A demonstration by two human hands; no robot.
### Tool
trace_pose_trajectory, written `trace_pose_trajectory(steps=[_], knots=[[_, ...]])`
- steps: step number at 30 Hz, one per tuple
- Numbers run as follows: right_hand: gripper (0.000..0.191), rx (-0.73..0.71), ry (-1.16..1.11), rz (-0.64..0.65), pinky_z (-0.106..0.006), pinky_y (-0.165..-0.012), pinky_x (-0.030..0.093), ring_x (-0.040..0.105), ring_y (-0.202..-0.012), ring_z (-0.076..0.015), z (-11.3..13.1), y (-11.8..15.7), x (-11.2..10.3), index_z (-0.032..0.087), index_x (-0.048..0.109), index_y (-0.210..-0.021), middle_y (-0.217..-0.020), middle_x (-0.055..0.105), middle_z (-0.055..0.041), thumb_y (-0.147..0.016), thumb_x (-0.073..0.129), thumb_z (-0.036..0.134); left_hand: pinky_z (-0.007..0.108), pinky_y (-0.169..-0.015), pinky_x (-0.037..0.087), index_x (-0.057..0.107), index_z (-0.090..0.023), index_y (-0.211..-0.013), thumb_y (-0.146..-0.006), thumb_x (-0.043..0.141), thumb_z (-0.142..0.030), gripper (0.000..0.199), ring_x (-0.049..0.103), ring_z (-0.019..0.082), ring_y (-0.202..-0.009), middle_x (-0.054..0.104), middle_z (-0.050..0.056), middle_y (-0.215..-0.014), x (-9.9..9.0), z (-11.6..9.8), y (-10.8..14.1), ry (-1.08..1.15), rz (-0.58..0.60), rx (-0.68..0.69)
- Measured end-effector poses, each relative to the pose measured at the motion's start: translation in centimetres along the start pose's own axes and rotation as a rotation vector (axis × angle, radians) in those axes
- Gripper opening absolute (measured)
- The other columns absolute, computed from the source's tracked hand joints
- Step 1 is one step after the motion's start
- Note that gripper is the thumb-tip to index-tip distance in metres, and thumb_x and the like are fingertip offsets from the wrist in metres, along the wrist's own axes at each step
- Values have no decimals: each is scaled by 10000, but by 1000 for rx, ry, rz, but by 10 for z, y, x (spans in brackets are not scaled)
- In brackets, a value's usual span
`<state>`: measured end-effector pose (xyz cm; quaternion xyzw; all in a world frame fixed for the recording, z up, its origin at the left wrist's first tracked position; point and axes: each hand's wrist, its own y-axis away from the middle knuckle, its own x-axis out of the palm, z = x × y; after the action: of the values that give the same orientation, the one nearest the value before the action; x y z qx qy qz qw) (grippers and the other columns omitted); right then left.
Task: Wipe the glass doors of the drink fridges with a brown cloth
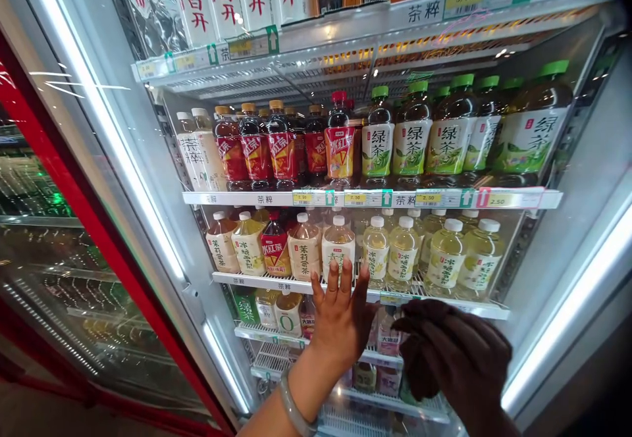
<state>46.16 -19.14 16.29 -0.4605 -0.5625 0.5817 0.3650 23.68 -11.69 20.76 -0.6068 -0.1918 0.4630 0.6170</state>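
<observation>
My left hand [340, 322] is raised palm-forward with its fingers spread, and a pale bangle [296, 404] circles its wrist. Its fingertips overlap the lower part of a white-capped bottle [338, 239] on the middle shelf; whether they touch it I cannot tell. To the right, my right hand [461, 351] is in deep shadow. Its bent fingers close around a dark, crumpled, cloth-like thing [419, 364], whose kind is hard to make out. Beyond both hands, pear drink bottles [402, 253] with pale labels stand upright in a row.
Above, a shelf holds red-labelled tea bottles [283, 147] and green tea bottles [378, 137]. White cartons [222, 2] fill the top left. Price strips [355, 198] edge the shelves. Lower racks carry more drinks [289, 312]. A red door frame [123, 246] stands at left, a lit side wall [582, 292] at right.
</observation>
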Motion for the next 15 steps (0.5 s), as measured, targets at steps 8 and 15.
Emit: trace_pose_trajectory(steps=[8, 15], knots=[[238, 129, 97, -226, -504, -1031, 521, 657, -1150, -287, -6, -86, 3, 251, 737, -1079, -1107, 663, -59, -852, 795, 209, 628, -1324, -73, 101, -113, -1700, -936, 615, -130, 921, -38, 320, -1670, -40, 163, -1784, 0, -38, -5, 69, 29, -168], [152, -32, -12, -46, -424, -1031, 509, 647, -1099, -214, 5, -19, 0, 289, 751, -1039, -1046, 664, -16, -893, 792, 288, 576, -1350, -35, 238, -221, -1692, -982, 613, -316, 809, 38, 285, -1679, 61, 88, -1798, 17, -51, 6, 72, -17, 54]])
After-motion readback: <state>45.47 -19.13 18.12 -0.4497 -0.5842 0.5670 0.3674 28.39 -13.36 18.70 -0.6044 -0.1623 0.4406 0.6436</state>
